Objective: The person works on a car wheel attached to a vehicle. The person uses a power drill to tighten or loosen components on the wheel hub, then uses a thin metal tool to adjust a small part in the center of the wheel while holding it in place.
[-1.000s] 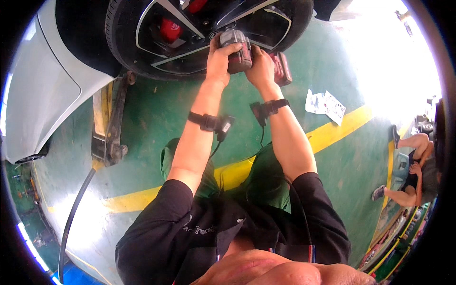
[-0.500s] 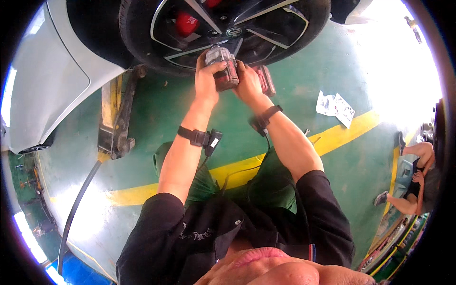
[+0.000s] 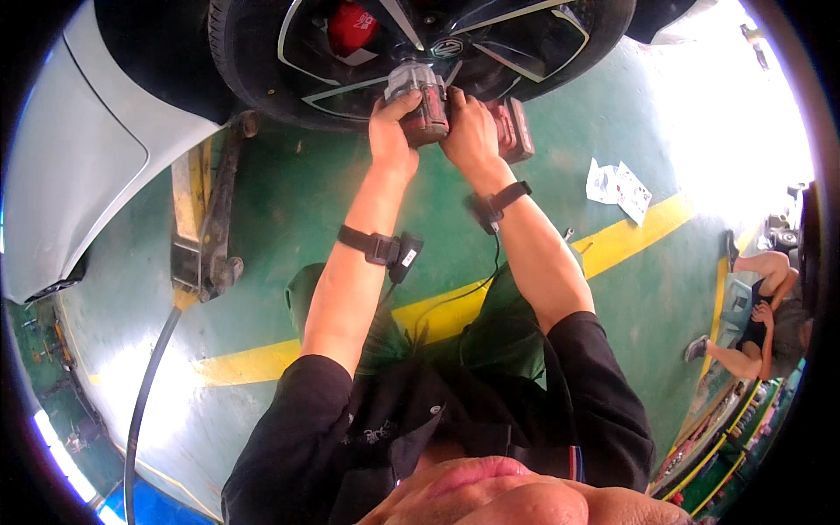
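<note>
A red and grey cordless impact wrench (image 3: 424, 118) points at the black and silver spoked wheel (image 3: 512, 57), its nose just lower-left of the centre cap. My left hand (image 3: 392, 131) wraps its body, thumb over the top. My right hand (image 3: 468, 131) grips it from the right, behind which the red battery (image 3: 514, 131) shows. Whether the socket is seated on a bolt is hidden. A red brake caliper (image 3: 348, 31) shows behind the spokes.
A white car body panel (image 3: 79, 157) and a yellow-black floor jack (image 3: 197, 227) with a long handle are at left. Papers (image 3: 617, 188) lie on the green floor, right of me. Another person (image 3: 757, 324) sits at far right, beside colourful racks (image 3: 739, 437).
The wrench's nose has shifted, held in both my hands, from right of the centre cap to its lower left. The whole view has also shifted slightly with my head.
</note>
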Action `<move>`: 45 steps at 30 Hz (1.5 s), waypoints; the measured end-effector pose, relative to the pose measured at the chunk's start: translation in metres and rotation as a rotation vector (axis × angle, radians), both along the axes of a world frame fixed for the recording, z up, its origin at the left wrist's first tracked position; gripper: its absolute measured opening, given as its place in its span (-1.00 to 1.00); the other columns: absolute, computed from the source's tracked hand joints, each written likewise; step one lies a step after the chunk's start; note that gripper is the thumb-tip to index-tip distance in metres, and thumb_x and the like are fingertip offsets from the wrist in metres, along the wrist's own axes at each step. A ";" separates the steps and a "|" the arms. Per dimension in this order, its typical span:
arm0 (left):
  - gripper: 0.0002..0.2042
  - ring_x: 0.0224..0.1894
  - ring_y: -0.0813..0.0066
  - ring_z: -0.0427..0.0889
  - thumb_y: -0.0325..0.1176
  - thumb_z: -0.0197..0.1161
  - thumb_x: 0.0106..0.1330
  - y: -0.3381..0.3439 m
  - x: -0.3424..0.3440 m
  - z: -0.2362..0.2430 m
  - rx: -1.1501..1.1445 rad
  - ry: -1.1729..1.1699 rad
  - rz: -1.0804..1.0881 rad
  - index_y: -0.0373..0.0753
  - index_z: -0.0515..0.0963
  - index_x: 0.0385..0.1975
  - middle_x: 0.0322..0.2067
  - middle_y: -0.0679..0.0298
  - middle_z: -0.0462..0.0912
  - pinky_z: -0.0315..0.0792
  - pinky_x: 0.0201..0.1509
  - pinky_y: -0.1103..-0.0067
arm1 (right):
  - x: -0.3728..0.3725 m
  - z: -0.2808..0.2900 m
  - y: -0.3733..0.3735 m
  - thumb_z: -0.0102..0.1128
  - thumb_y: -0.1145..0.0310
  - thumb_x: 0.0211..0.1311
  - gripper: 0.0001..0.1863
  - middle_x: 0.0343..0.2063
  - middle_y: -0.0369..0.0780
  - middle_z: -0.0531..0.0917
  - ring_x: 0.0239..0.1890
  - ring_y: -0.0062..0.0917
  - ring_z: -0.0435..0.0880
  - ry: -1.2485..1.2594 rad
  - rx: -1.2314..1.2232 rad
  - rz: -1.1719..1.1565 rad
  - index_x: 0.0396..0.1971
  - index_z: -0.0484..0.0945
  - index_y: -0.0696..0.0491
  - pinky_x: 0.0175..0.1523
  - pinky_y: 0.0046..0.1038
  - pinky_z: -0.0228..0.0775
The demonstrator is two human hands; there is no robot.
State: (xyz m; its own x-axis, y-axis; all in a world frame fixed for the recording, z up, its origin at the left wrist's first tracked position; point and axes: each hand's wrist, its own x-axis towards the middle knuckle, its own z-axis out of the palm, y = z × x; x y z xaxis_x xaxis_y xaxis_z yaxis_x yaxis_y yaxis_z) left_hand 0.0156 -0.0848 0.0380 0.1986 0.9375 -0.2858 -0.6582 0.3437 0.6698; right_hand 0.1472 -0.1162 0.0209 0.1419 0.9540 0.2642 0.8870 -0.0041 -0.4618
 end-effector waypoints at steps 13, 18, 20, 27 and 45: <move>-0.77 -0.33 0.40 0.70 -0.51 0.36 0.10 0.008 0.017 0.017 0.168 0.807 0.155 -0.46 0.65 -0.24 -0.28 0.11 0.72 0.64 -0.29 0.48 | -0.032 -0.040 0.006 0.49 0.33 0.04 -0.48 -0.22 -0.27 0.73 -0.18 -0.59 0.67 0.714 -0.020 0.192 0.02 0.51 0.09 -0.01 -0.44 0.52; -0.61 -0.16 0.25 0.71 -0.48 0.30 0.10 0.009 -0.004 0.013 0.064 0.278 -0.019 -0.49 0.56 -0.04 -0.14 0.05 0.70 0.58 0.05 0.39 | -0.010 -0.027 0.004 0.46 0.29 -0.02 -0.38 -0.17 0.02 0.70 -0.13 -0.08 0.70 0.233 0.002 0.064 0.07 0.45 0.13 -0.04 -0.19 0.55; -0.67 -0.23 0.22 0.72 -0.48 0.31 0.10 0.016 -0.004 0.012 -0.025 0.028 -0.039 -0.47 0.58 -0.11 -0.21 0.08 0.70 0.60 -0.04 0.40 | -0.005 0.001 0.009 0.43 0.30 -0.01 -0.43 -0.21 0.05 0.68 -0.14 0.00 0.67 0.131 -0.072 0.004 0.03 0.46 0.13 -0.06 -0.13 0.54; -0.66 -0.10 0.21 0.69 -0.44 0.26 0.20 0.013 0.005 0.011 -0.071 -0.058 -0.058 -0.44 0.56 -0.03 -0.12 0.06 0.69 0.56 0.07 0.36 | 0.009 -0.005 0.015 0.50 0.30 -0.07 -0.49 -0.29 0.05 0.69 -0.21 -0.01 0.71 0.162 -0.006 0.068 -0.11 0.48 0.12 -0.12 -0.14 0.57; -0.74 -0.21 0.28 0.69 -0.46 0.31 0.22 0.016 0.011 0.008 -0.024 -0.043 0.018 -0.39 0.59 -0.10 -0.21 0.15 0.69 0.57 -0.03 0.42 | 0.007 -0.017 0.022 0.59 0.30 -0.17 -0.41 -0.25 -0.02 0.75 -0.13 -0.18 0.76 0.353 0.022 0.081 -0.10 0.56 0.21 -0.08 -0.35 0.56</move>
